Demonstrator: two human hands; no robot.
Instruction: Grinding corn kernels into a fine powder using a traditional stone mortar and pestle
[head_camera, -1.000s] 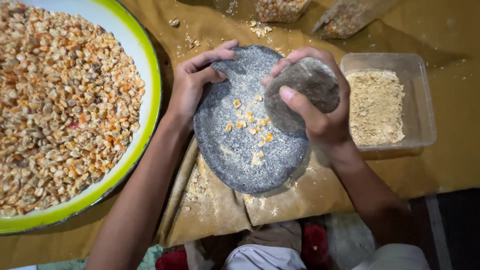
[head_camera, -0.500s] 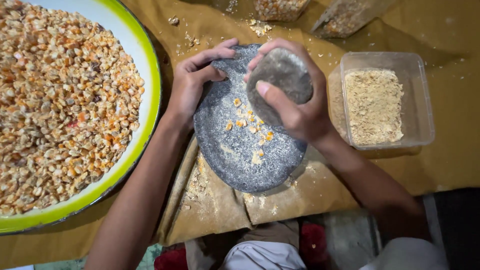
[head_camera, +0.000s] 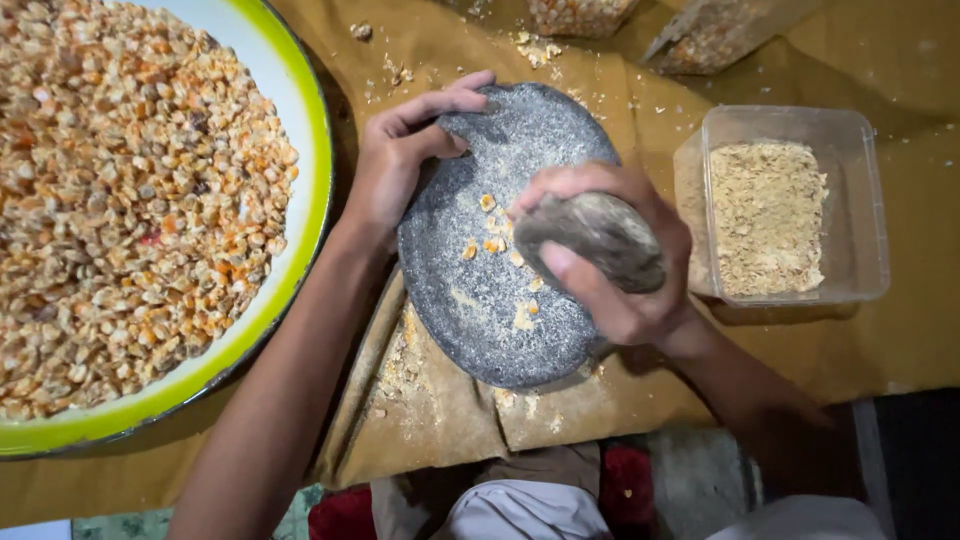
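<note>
A dark grey oval grinding stone slab (head_camera: 470, 330) lies on brown paper in the middle. My left hand (head_camera: 405, 165) grips its far left rim. My right hand (head_camera: 615, 275) is wrapped around a rounded grey hand stone (head_camera: 600, 235), held over the right side of the slab. A few yellow corn kernels (head_camera: 490, 240) and some crushed bits lie on the slab just left of the hand stone.
A big white bowl with a green rim (head_camera: 300, 250), full of dried corn kernels, sits at the left. A clear plastic tub (head_camera: 860, 180) with ground meal stands at the right. Brown paper (head_camera: 440, 420) with spilled crumbs covers the surface. More containers show at the top edge.
My right hand has brought the hand stone from the slab's far right edge down toward me and over the kernels. My left hand has stayed on the rim.
</note>
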